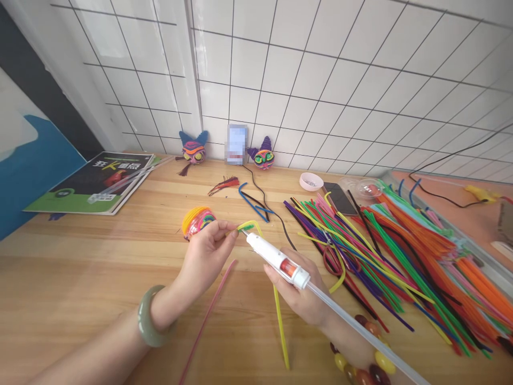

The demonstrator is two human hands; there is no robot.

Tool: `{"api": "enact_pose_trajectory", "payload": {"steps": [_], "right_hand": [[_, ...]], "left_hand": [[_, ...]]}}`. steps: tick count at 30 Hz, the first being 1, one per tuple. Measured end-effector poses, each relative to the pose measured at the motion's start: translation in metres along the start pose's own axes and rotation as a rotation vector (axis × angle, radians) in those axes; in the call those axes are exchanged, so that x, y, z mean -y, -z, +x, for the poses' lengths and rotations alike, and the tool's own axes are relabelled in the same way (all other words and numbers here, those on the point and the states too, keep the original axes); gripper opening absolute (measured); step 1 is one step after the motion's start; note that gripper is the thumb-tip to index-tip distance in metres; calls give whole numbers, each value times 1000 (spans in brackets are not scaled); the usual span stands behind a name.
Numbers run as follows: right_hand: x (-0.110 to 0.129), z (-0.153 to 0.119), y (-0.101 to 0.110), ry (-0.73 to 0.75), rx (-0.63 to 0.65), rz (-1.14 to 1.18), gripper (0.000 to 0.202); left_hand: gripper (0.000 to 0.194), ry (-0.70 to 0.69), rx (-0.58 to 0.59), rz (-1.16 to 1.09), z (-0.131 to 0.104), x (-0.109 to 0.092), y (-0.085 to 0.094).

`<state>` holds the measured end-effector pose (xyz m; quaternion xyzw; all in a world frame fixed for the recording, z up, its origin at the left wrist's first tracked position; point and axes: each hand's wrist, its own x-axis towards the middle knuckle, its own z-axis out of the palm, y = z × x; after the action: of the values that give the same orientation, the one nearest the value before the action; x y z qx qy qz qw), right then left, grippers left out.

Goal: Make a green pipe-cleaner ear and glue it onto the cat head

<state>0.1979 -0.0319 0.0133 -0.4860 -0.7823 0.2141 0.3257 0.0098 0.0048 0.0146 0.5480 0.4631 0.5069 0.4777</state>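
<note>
My left hand (208,248) pinches the end of a yellow pipe cleaner (280,326) between thumb and fingertips; a short green piece lies against it there. The yellow length bends over and hangs down past the tool. My right hand (298,294) is wrapped around a white glue gun (270,254), its metal nozzle at the pinched end. A long clear glue stick (352,323) runs out of its back. Just behind my left fingers sits a round ornament (198,220) with yellow-orange winding and coloured swirls, partly hidden by the hand.
Many coloured pipe cleaners (385,278) lie heaped on the right with scissors (331,259) among them. A pink pipe cleaner (208,315) lies in front. At the back are two eared ornaments (193,149), a lit phone (236,144), a pink bowl (311,182) and, left, a magazine (100,179).
</note>
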Motion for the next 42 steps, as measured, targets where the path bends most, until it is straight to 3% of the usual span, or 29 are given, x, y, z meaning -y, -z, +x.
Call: {"api": "enact_pose_trajectory", "payload": {"steps": [25,31,37,41,42], "right_hand": [[0,1,4,32,-29,4,19],[0,-1,11,-21,-31,80,12],[-22,-2,20,-57,-137,133,14],[-47,5,33,-75,-226,3,15],[-53,8,36,-70,-185,-54,14]], "left_hand": [[14,29,-1,12,0,1,1],[15,85,-36,-69,2,0,3],[16,194,-20,-300,7,1,6],[17,245,-21,-378,9,3,6],[17,254,-19,-390,9,3,7]]}}
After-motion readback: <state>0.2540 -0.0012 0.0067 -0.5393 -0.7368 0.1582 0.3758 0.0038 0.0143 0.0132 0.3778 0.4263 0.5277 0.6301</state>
